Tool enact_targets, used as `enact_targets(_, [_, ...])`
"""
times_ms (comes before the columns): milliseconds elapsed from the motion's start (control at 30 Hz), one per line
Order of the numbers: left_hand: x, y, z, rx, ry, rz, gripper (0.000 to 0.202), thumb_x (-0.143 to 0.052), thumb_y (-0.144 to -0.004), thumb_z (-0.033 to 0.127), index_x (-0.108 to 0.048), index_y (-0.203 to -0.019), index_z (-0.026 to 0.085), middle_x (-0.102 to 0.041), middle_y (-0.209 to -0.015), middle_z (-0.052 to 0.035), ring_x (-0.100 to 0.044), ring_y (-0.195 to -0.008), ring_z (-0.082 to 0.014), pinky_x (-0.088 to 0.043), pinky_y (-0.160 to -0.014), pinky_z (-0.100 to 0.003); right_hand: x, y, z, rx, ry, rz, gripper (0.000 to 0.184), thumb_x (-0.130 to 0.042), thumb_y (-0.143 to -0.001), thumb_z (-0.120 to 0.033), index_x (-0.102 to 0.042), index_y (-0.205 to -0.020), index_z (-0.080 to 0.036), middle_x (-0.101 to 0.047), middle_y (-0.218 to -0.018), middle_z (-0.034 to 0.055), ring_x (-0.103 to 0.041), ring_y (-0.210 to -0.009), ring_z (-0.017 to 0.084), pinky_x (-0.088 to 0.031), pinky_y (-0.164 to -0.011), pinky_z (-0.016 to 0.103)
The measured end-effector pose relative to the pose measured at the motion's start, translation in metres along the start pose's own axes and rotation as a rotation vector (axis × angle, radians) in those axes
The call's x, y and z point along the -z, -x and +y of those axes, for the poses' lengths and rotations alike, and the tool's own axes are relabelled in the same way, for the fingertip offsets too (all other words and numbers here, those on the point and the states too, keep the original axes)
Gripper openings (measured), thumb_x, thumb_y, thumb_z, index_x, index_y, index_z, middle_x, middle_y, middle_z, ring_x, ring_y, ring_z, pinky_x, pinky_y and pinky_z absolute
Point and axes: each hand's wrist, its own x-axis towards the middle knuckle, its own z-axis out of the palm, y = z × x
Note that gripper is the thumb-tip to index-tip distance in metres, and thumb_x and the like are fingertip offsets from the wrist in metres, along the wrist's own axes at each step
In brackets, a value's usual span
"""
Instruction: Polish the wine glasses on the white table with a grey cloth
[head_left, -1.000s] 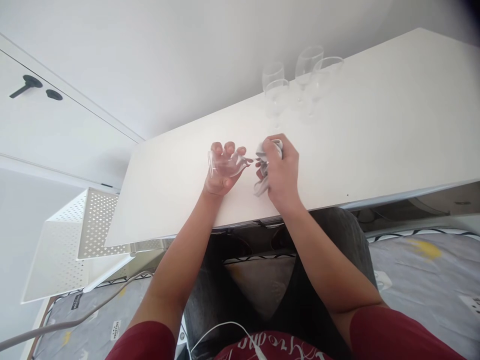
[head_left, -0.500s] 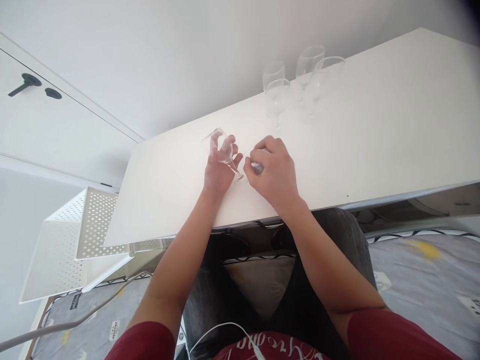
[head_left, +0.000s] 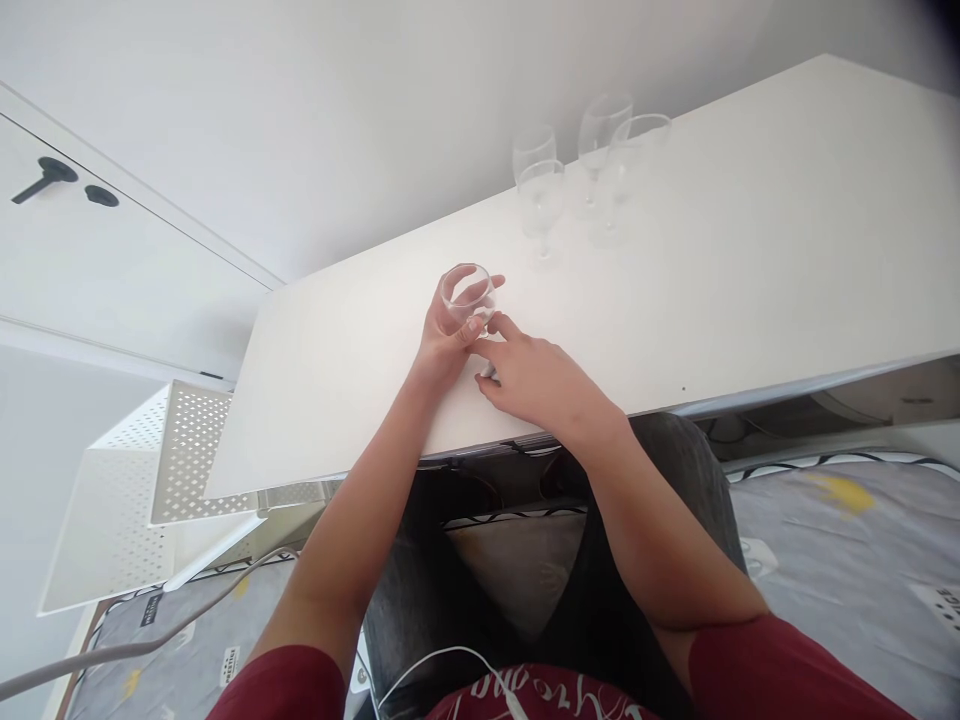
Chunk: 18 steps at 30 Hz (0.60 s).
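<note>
My left hand (head_left: 444,335) is closed around the bowl of a clear stemmed glass (head_left: 469,292), just above the white table. The glass is tilted, its mouth facing up. Against its lower part rests my right hand (head_left: 536,375), fingers bent at the stem, which they mostly hide. A small white wad (head_left: 489,370), maybe tissue or cloth, shows between the right thumb and fingers. Farther back stand several other clear stemmed glasses; one small glass (head_left: 541,195) is nearest, and a larger glass (head_left: 637,150) is to its right.
The white tabletop (head_left: 750,230) runs along a pale wall. A white perforated rack (head_left: 196,450) is at the left, near a door with a black handle (head_left: 49,172). Grey patterned bedding (head_left: 810,540) lies below, with a cable (head_left: 172,635) crossing it.
The glass in my left hand has turned from lying sideways to mouth up. My right hand has moved left and slightly down, onto the stem area.
</note>
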Motion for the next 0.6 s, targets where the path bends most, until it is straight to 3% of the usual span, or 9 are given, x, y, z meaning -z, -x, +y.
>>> enact_targets(167, [-0.004,0.0,0.001,0.037,-0.019,0.001,0.077,-0.1,-0.067,0.05,-0.065,-0.133,0.031,-0.069,-0.138,-0.0091,-0.062,-0.138,-0.0296,-0.055,-0.106,-0.04,0.001,0.0,0.003,-0.029,0.025,-0.01,0.045,-0.05,-0.102,-0.025,-0.065,-0.144,-0.022,-0.056,-0.156,0.0151,-0.073,-0.087,0.025,-0.051,-0.068,0.038])
enact_targets(333, [-0.009,-0.001,0.002,0.015,0.071,0.082,0.091,-0.099,-0.057,0.063,-0.065,-0.135,0.032,-0.067,-0.143,-0.0099,-0.067,-0.128,-0.0269,-0.058,-0.099,-0.036,0.006,-0.001,0.013,-0.102,0.025,-0.013,0.034,-0.053,-0.1,-0.023,-0.074,-0.128,-0.019,-0.067,-0.138,0.0152,-0.073,-0.09,0.028,-0.051,-0.071,0.039])
enact_targets(500, [-0.005,-0.001,0.0,-0.046,0.037,0.153,0.078,-0.078,-0.068,0.084,-0.066,-0.128,0.035,-0.066,-0.148,-0.0075,-0.063,-0.13,-0.026,-0.055,-0.101,-0.038,0.02,0.005,0.039,-0.236,0.02,0.017,0.038,-0.053,-0.101,-0.028,-0.073,-0.132,-0.021,-0.068,-0.139,0.0134,-0.073,-0.095,0.028,-0.053,-0.077,0.04])
enact_targets(600, [0.001,-0.003,-0.003,-0.026,0.022,0.215,0.058,-0.07,-0.084,0.079,-0.068,-0.118,0.032,-0.07,-0.136,-0.0055,-0.064,-0.117,-0.0207,-0.054,-0.095,-0.032,0.027,0.012,0.062,-0.38,0.062,0.048,0.044,-0.053,-0.1,-0.034,-0.071,-0.138,-0.021,-0.064,-0.147,0.0137,-0.073,-0.099,0.03,-0.055,-0.08,0.042])
